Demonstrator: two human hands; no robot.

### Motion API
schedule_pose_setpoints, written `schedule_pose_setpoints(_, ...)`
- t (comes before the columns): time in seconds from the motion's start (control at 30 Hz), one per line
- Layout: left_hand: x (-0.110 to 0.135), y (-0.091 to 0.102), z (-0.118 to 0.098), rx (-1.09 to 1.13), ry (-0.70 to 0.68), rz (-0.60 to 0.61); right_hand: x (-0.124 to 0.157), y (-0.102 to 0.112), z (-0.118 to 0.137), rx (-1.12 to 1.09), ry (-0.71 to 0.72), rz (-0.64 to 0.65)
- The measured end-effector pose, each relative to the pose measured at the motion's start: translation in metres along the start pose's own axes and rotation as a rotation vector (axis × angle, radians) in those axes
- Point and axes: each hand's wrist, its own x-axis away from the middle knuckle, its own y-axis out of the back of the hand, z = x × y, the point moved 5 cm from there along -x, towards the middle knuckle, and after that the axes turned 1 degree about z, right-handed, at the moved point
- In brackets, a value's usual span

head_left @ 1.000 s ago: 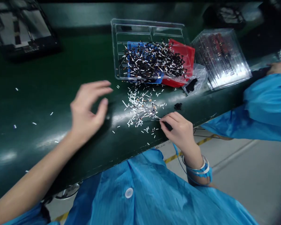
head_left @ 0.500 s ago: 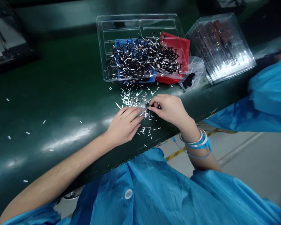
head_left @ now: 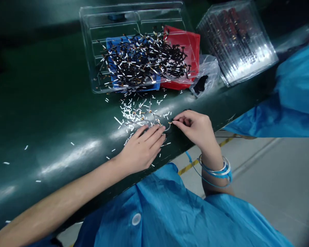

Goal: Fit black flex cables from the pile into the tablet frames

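My left hand [head_left: 144, 147] lies palm down on the green work surface, its fingers stretched out over some thin grey cables. Close by on the right, my right hand [head_left: 195, 127] pinches the gold-coloured end of a short grey cable [head_left: 168, 127] between thumb and forefinger. Part of that cable is hidden by my left fingertips. More grey cables with small gold connectors [head_left: 149, 111] lie just beyond my left hand, among many little white strips [head_left: 127, 113].
Behind the hands, a clear plastic tray [head_left: 86, 51] holds a heap of black cables [head_left: 144, 61] with white ends, over blue and red pieces. To its right are a clear bag [head_left: 210, 68] and stacked clear trays [head_left: 262, 58]. A blue sleeve [head_left: 296, 79] of another person is at right.
My right hand has moved right and slightly nearer, and black material by its fingers no longer shows there. A gold cable end now shows at its fingertips. The view has shifted slightly.
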Motion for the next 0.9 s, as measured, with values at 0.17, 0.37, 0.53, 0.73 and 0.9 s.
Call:
schedule_pose_setpoints(0.17,-0.011,-0.02,-0.008,-0.029,-0.045,0.102,0.011,0.018,-0.02,0.031,-0.064,-0.255)
schedule_pose_setpoints(0.37,-0.009,-0.02,-0.01,-0.045,-0.081,0.09,0.011,0.017,-0.023,0.105,-0.004,-0.275)
schedule_pose_setpoints(0.53,-0.01,-0.02,-0.01,-0.055,-0.077,0.096,0.009,0.008,-0.017,0.215,0.055,-0.282)
schedule_pose_setpoints(0.73,-0.01,-0.023,-0.009,-0.038,-0.064,0.103,0.006,0.007,-0.012,0.283,0.095,-0.24)
schedule_pose_setpoints(0.9,-0.011,-0.007,-0.005,0.185,0.0,-0.042,0.012,0.012,0.001,-0.035,0.083,-0.301)
